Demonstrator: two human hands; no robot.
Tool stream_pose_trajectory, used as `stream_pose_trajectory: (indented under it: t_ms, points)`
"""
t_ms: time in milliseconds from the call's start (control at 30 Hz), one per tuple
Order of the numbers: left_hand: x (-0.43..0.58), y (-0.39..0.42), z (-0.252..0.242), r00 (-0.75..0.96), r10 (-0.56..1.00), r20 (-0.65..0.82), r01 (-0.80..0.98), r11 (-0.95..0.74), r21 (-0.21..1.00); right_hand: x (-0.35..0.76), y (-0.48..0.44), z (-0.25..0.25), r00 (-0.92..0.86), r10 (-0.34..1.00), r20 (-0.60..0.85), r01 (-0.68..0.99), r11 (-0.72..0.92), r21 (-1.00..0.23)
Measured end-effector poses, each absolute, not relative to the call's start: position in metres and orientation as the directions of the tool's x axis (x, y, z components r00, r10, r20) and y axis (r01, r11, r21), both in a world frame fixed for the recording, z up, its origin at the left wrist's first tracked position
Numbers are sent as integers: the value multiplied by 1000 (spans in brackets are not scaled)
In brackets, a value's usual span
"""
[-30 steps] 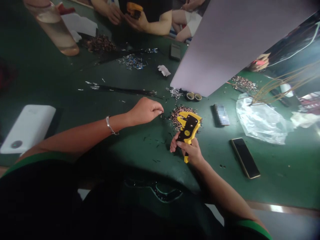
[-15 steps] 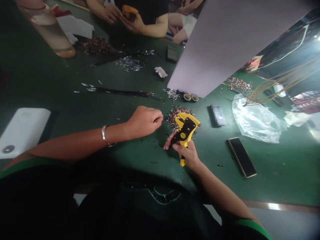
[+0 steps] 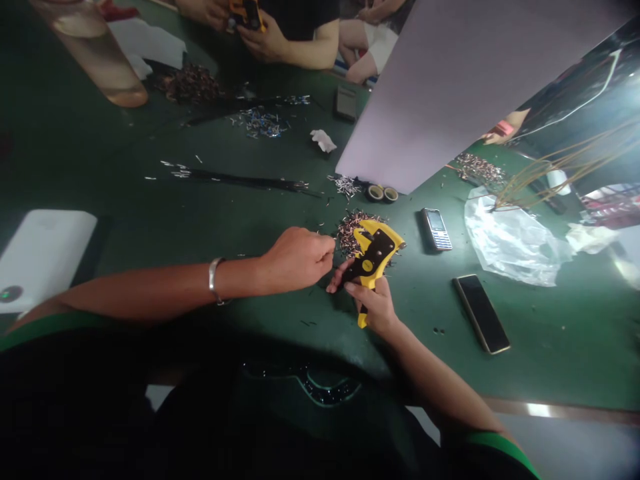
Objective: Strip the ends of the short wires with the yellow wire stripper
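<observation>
My right hand (image 3: 375, 303) is wrapped round the yellow handle of a wire stripper (image 3: 376, 257) with black plates, its head tilted up and to the left. My left hand (image 3: 305, 257), a silver bangle on its wrist, is closed in a pinch just left of the stripper's jaws; what lies between its fingertips is hidden. Behind the stripper's head spreads a pile of short coppery-brown pieces (image 3: 350, 230), partly covered by the tool. Farther back lies a bundle of thin black wires (image 3: 245, 180) with pale ends.
Silvery bits (image 3: 346, 187) and two tape rolls (image 3: 383, 193) lie by a large pale panel (image 3: 395, 113). To the right are a keypad phone (image 3: 437, 230), a smartphone (image 3: 483, 315) and a plastic bag (image 3: 515, 240). Opposite, another person's hand (image 3: 267, 40) holds a yellow tool.
My left hand has come down and slightly right, closer to the stripper. The short dark strand at its fingertips no longer shows. The stripper has barely moved; the other person's hands shifted.
</observation>
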State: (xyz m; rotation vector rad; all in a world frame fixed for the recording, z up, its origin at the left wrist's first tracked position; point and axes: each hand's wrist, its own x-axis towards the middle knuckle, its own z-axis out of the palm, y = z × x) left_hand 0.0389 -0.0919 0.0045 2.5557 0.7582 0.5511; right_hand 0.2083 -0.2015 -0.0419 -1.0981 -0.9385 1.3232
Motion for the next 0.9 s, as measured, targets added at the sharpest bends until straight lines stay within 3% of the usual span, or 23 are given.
stream_pose_trajectory:
  t_ms: [133,333,467,667,900]
  points:
    - [39,-93,14,810,568,144,416,-731,541,208,-202,-40,40,998,-55,-192,-46,-980]
    - [39,-93,21,787,617,19,364,-489,793,208,-202,-39,52,998,-27,-141,-19,-990]
    - [41,-95,23,814,581,6,266,-381,886,208,-202,-37,39,999,-27,-97,-23,-995]
    - [41,-95,24,835,550,31,177,-322,930,208,-204,-40,29,1000,-2,-26,-1,-1000]
    - [40,-95,23,834,552,10,212,-337,917,210,-205,-46,27,1000,3,43,2,-999]
